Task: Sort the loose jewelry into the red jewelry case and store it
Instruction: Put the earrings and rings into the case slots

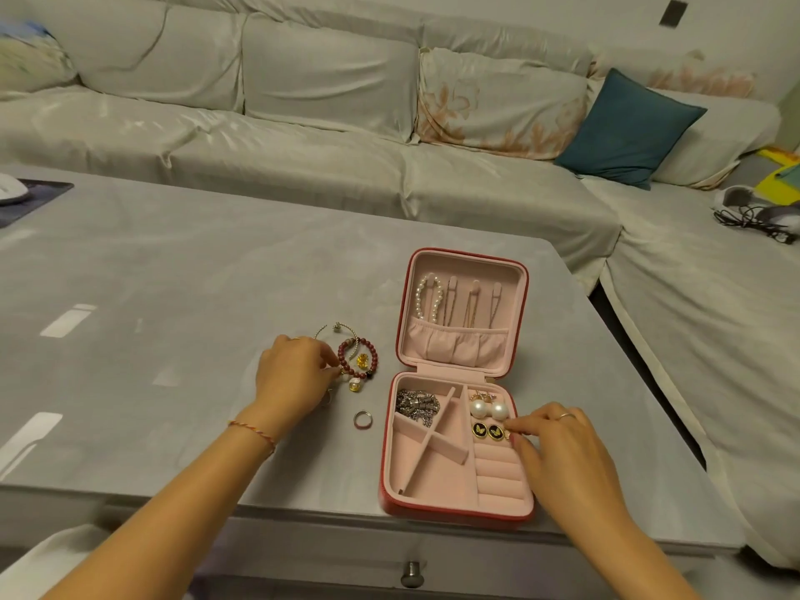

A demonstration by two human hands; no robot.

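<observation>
Nearest the camera, the red jewelry case [454,511] lies open flat at the counter's [173,275] near edge, lid folded away so its pink compartments face up for sorting. Pearl earrings [489,409] and black oval studs [487,430] sit in its right section, a silver chain [417,402] in the far-left one. Reaching in from the right, the right hand [558,448] pinches a small gold piece beside the studs, probably seating it. Left of the case, the left hand [290,374] arches over the loose pile, fingertips pinched at the red bead bracelet [357,357]; a silver ring [362,419] lies nearer, untouched.
</observation>
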